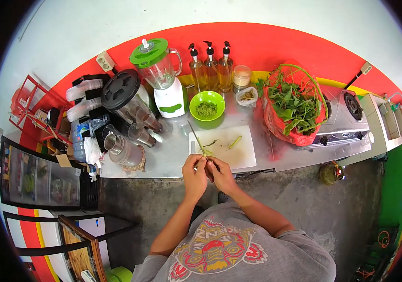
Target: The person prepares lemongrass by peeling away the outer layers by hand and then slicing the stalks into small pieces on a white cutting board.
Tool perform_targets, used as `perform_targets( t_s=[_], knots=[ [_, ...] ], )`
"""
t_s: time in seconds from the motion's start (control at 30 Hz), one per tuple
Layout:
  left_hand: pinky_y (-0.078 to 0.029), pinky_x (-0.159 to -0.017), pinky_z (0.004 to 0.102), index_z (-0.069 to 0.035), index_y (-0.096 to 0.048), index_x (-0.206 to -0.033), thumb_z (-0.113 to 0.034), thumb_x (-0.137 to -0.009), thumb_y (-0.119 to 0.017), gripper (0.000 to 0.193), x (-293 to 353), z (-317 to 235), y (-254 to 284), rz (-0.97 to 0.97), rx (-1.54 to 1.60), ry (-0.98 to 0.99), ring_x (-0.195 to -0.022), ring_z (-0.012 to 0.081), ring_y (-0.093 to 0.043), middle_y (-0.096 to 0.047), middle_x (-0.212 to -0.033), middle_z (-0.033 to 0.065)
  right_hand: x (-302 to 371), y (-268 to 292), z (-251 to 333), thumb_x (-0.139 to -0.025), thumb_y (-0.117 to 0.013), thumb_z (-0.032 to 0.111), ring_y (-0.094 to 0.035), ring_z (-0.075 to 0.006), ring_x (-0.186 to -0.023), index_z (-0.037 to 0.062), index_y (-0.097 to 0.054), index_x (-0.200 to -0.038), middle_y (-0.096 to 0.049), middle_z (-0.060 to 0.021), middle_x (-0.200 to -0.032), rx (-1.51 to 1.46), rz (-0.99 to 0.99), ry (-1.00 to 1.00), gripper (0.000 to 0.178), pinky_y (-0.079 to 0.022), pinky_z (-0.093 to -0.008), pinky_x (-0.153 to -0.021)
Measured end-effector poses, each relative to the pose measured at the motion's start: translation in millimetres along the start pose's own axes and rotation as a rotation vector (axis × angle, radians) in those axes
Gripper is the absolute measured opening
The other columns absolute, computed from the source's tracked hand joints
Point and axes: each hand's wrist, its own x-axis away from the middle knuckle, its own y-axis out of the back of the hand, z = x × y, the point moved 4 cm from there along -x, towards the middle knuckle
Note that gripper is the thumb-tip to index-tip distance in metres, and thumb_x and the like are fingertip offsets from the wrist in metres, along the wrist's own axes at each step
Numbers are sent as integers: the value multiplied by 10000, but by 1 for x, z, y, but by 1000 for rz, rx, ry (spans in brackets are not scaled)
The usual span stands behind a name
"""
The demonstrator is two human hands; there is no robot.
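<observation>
So the counter's pretty packed. Just behind the cutting board (244, 151) there's a lime green bowl (215, 123) with chopped greens (206, 110) in it. Back of that: a green-lidded blender (171, 101), 3 pump bottles (210, 75) of amber liquid, a jar (241, 76) and a little clear tub (247, 97). Left side is crowded too: big dispenser (126, 104) with a black lid, tall tumbler (140, 134), pitcher (116, 144). Over right, a red plastic bag (300, 139) stuffed with leafy stalks (295, 105) sits between the board and the stove (349, 115). Bits of stem (234, 142) are lying on the board itself.

Writing-wise, the grey T-shirt (196, 256) has bold lettering over an animal-head print.

Board's white, flat, rounded corners, on a shiny metal countertop (175, 157). Pitcher's see-through and standing on a woven mat (137, 165); the bag's all crinkly.

Left hand (195, 174) and right hand (220, 175) meet at the board's near edge, fingers curled in tight. A thin knife (195, 132) sticks out from between them, blade slanting away over the left part of the board, with a green stalk (200, 145) right alongside. Can't tell which hand has which, the fingers hide it.
</observation>
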Motion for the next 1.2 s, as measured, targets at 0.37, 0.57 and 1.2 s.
perform_targets(
  t_s=[0.37, 0.57, 1.2],
  knots=[
    [-327, -505, 249, -34, -546, -770, -97, -976, -528, 215, -39, 43, 7, -61, 105, 58, -598, 56, -404, -461, -685, -35, -61, -20, -25, -1106, -488, 301, -460, -77, -546, 13, -636, -1048, -527, 1, -727, -245, -78, -101, 328, -393, -256, -472],
    [-333, -634, 259, -26, -547, -771, -81, -947, -542, 184, -39, 40, 16, -110, 18, 71, -698, 66, -396, -463, -720, -38, -68, 6, -63, -1055, -562, 369, -540, -156, -554, -12, -655, -911, -598, -67, -687, 193, -191, -238, 419, -443, -343, -535],
    [-495, -831, 460, -55, -752, -1013, -269, -830, -796, 285, -70, 108, -7, 89, -1008, -231, -908, 326, -619, -694, -953, 100, 53, 146, -50, -1029, -608, 286, -496, -85, -581, -21, -677, -928, -579, -15, -663, 466, -602, -240, 331, -403, -291, -546]
  ],
)
